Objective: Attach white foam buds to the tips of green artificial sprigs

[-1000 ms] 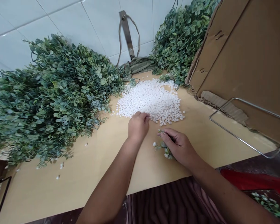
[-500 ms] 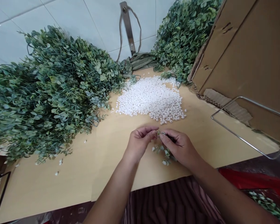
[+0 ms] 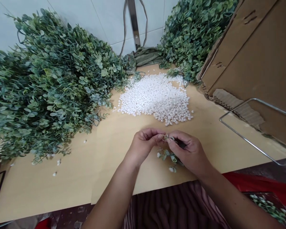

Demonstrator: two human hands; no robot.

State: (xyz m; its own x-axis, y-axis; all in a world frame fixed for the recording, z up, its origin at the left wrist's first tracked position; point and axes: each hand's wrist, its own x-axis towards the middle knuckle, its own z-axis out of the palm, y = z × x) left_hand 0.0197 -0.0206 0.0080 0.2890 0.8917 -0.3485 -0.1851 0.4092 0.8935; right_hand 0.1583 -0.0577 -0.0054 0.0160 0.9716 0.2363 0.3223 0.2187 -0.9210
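My right hand (image 3: 187,151) is closed on a sprig of artificial leaves (image 3: 167,153), whose lower branches hang below the fingers and carry small white tips. Thumb and forefinger of my left hand (image 3: 147,143) pinch together at the upper end of the same sprig, close against the right fingertips. Whether a small white piece sits in that pinch is hidden. Just beyond both hands lies a wide heap of small white beads (image 3: 154,97) on the tan tabletop (image 3: 114,159).
A big pile of artificial greenery (image 3: 54,86) covers the left side; another pile of greenery (image 3: 193,38) stands at the back right. A cardboard box (image 3: 257,63) and a bent metal wire frame (image 3: 250,136) flank the right. Green cloth (image 3: 146,56) lies against the tiled wall.
The camera view has tilted down slightly and shifted. Both hands stay together at the sprig, with only slight finger movement.
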